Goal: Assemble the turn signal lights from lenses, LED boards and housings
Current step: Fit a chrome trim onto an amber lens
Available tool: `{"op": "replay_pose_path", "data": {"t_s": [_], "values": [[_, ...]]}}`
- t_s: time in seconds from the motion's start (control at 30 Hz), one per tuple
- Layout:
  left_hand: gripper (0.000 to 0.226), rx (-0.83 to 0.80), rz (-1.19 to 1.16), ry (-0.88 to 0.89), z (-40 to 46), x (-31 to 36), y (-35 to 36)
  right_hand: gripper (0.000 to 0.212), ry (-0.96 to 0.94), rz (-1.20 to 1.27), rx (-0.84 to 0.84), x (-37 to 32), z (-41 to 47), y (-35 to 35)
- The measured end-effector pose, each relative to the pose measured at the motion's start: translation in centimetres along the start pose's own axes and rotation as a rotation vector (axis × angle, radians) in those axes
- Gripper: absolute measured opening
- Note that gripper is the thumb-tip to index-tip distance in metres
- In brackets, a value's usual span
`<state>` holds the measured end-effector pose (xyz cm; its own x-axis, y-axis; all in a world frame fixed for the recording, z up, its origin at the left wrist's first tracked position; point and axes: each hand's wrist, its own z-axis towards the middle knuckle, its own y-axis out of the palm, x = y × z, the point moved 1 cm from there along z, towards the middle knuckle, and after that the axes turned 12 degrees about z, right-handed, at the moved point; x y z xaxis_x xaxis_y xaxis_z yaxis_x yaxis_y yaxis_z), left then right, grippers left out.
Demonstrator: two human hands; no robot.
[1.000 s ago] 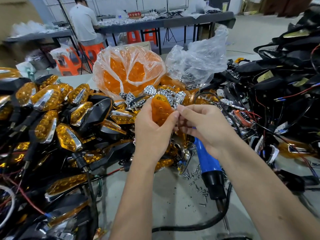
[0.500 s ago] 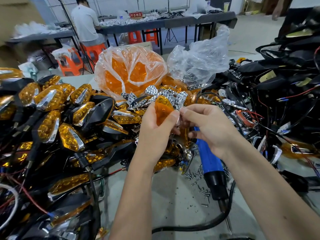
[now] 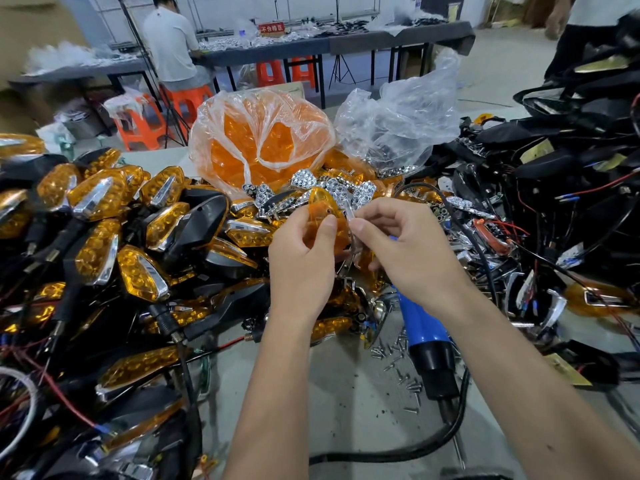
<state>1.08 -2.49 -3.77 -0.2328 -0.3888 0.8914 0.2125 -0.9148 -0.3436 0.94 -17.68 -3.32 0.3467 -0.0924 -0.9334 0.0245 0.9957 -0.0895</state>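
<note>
My left hand (image 3: 304, 251) holds an orange lens (image 3: 323, 209) upright over the table's middle, thumb pressed on its face. My right hand (image 3: 401, 247) pinches a small chrome piece (image 3: 349, 216) at the lens's right edge. Behind the hands lie chrome reflector boards (image 3: 360, 192) in a loose heap. A clear bag of orange lenses (image 3: 259, 143) stands further back. Black housings with wires (image 3: 561, 174) are piled at the right. Finished amber turn signals (image 3: 97, 216) cover the left side.
A blue electric screwdriver (image 3: 426, 337) lies under my right forearm, its black cable curling toward me. Loose screws (image 3: 398, 362) are scattered on the grey table (image 3: 346, 393). A crumpled clear bag (image 3: 398, 123) sits behind. One person sits at a far table (image 3: 363, 43); another stands at top right.
The hands have drawn slightly apart: my right hand now pinches the chrome piece at the lens's right edge, and the lens has tilted in my left hand.
</note>
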Motion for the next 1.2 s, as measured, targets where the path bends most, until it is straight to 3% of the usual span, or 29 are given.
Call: {"op": "replay_pose_path", "data": {"t_s": [0.2,0.7,0.83,1.2], "values": [[0.024,-0.099,-0.001,0.022,-0.4,0.7,0.2,0.009,0.032,0.028,0.034,0.3,-0.1,-0.1],[0.024,-0.159,0.022,0.063,-0.2,0.0,-0.1,0.011,0.028,-0.006,0.066,0.6,0.1,-0.7],[0.021,-0.156,0.079,0.083,-0.2,-0.4,-0.4,0.011,0.076,0.035,0.07,1.1,0.1,-0.7],[0.029,-0.221,-0.049,-0.001,-0.2,-0.5,-0.7,0.022,0.146,0.245,-0.02,0.7,0.0,-0.9]]}}
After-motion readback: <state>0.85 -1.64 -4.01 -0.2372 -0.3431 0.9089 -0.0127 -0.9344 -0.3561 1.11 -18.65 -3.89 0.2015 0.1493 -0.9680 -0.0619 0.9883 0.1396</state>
